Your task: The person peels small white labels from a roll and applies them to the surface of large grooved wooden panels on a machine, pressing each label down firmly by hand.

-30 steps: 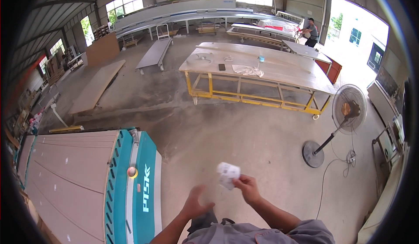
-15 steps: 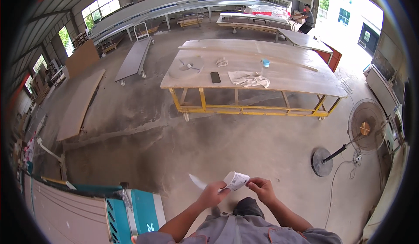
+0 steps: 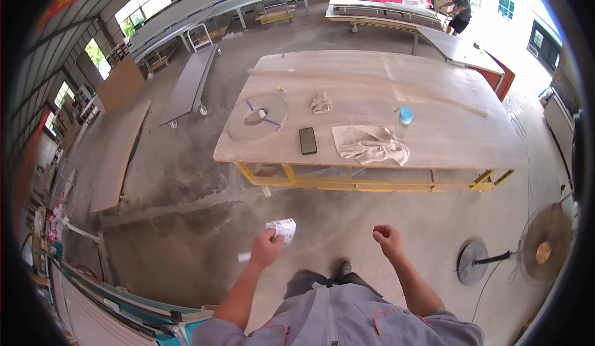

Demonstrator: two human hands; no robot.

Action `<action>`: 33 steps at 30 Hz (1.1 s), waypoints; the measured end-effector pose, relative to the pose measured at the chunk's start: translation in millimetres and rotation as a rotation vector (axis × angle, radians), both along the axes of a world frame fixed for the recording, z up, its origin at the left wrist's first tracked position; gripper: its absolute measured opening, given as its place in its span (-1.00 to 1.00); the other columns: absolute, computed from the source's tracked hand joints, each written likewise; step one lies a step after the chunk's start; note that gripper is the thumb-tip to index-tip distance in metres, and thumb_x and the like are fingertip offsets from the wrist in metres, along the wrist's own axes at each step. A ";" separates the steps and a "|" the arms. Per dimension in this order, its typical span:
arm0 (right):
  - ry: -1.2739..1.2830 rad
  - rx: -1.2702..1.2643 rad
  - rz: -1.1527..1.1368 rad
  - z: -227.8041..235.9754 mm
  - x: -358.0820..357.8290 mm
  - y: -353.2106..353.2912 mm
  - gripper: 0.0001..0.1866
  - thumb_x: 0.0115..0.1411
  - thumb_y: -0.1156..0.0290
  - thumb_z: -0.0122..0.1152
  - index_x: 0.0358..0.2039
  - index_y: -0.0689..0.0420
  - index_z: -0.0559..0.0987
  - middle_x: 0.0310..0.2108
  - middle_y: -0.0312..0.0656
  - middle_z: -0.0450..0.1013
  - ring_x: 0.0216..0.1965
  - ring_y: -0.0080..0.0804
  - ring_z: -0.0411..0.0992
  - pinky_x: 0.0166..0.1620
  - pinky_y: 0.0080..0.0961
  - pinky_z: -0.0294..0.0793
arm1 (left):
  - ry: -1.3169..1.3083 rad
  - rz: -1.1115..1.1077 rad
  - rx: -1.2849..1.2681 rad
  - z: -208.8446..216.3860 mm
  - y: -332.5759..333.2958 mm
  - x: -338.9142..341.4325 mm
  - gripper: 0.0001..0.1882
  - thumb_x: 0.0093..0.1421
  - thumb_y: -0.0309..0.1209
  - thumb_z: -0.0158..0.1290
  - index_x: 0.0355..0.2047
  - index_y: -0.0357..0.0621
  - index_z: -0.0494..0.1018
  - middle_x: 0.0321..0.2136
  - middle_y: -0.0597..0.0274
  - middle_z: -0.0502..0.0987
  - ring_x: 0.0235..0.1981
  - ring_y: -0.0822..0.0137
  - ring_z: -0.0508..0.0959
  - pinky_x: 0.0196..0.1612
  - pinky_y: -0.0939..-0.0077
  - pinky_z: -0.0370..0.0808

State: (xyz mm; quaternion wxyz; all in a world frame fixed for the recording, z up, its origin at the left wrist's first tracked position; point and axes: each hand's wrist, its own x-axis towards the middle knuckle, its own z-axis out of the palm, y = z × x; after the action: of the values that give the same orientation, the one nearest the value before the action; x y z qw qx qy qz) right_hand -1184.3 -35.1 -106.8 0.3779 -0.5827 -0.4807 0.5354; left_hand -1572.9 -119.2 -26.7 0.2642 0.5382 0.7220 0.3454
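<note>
My left hand (image 3: 265, 251) is closed around a roll of white printed labels (image 3: 282, 227), held over the floor in front of me. A white strip (image 3: 244, 257) shows on the other side of that hand. Well apart from it, my right hand (image 3: 388, 242) is raised with its fingers curled together; whether anything small is inside them is hidden. Ahead stands a large worktable (image 3: 365, 92) on a yellow frame. On its top lie a coil of edge banding (image 3: 238, 122), a dark phone (image 3: 308, 141), a spread cloth (image 3: 372, 144) and a crumpled rag (image 3: 321, 103).
A blue-lidded container (image 3: 405, 116) and a long thin strip sit on the worktable. To my right is a floor fan (image 3: 545, 247) with its round base and cable. A machine (image 3: 93, 315) stands at lower left, a flat trolley (image 3: 189, 86) beyond. Another person (image 3: 460, 13) works far right.
I have come closer to the worktable. My hands have moved apart: the left carries the label roll leftward, and the right has let go of its edge.
</note>
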 end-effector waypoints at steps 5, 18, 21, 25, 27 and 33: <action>-0.170 0.238 -0.016 34.7 15.7 183.2 -0.67 0.11 0.43 0.28 -0.12 0.30 0.56 -0.24 -0.14 0.56 -0.24 -0.46 0.51 -0.12 -0.51 0.50 | 0.275 -0.062 0.116 1.7 154.4 -49.5 -0.79 0.12 -0.34 0.10 -0.32 -0.25 0.49 -0.44 -0.17 0.53 -0.35 -0.17 0.54 -0.32 0.15 0.47; -0.847 0.160 -0.291 4.7 70.5 486.0 -0.20 -0.07 0.43 0.39 0.23 0.17 0.30 0.06 0.02 0.34 -0.11 -0.17 0.40 -0.03 -0.28 0.45 | -0.054 -0.031 0.005 -112.2 615.4 -195.0 -0.75 0.08 -0.38 0.10 -0.28 -0.28 0.52 -0.40 -0.14 0.57 -0.34 -0.08 0.57 -0.26 0.23 0.48; -0.919 0.180 -0.265 -2.8 78.2 530.2 -0.08 -0.10 0.39 0.43 0.29 0.14 0.20 0.14 0.08 0.25 0.07 -0.04 0.31 0.07 -0.21 0.40 | -0.091 0.129 -0.063 -146.4 675.8 -236.2 -0.71 0.05 -0.35 0.12 -0.26 -0.29 0.54 -0.43 -0.07 0.61 -0.36 0.00 0.60 -0.25 0.26 0.50; -1.104 0.060 -0.231 -20.6 77.2 585.3 0.02 -0.16 0.27 0.48 0.32 0.11 0.16 0.23 0.12 0.16 0.25 0.02 0.17 0.19 -0.15 0.32 | -0.083 0.247 -0.155 -182.4 680.8 -269.6 -0.63 -0.02 -0.33 0.18 -0.22 -0.29 0.54 -0.37 -0.08 0.62 -0.28 0.01 0.61 -0.18 0.25 0.51; -1.128 0.113 -0.173 -28.5 72.5 604.2 -0.02 -0.15 0.26 0.46 0.29 0.12 0.20 0.16 0.12 0.23 0.18 0.03 0.23 0.16 -0.15 0.33 | -0.020 0.252 -0.214 -192.3 666.1 -278.4 -0.53 -0.05 -0.30 0.21 -0.11 -0.25 0.50 -0.25 -0.10 0.58 -0.16 0.00 0.57 -0.06 0.21 0.47; -1.262 -0.052 -0.066 -3.7 34.3 628.1 -0.34 -0.19 0.34 0.32 0.03 0.12 0.46 -0.09 0.02 0.40 0.00 0.01 0.36 0.06 -0.15 0.39 | 0.272 0.401 -0.152 -192.2 618.7 -258.0 -0.26 -0.07 -0.30 0.23 0.12 -0.30 0.27 0.03 -0.15 0.36 0.10 -0.12 0.33 0.14 0.08 0.29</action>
State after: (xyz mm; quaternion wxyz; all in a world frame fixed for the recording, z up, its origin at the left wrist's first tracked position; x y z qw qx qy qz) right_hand -1150.0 593.0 -110.5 0.0235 -0.8097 -0.5797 0.0881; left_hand -1830.9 499.5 -218.9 0.1306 0.4042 0.8671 0.2602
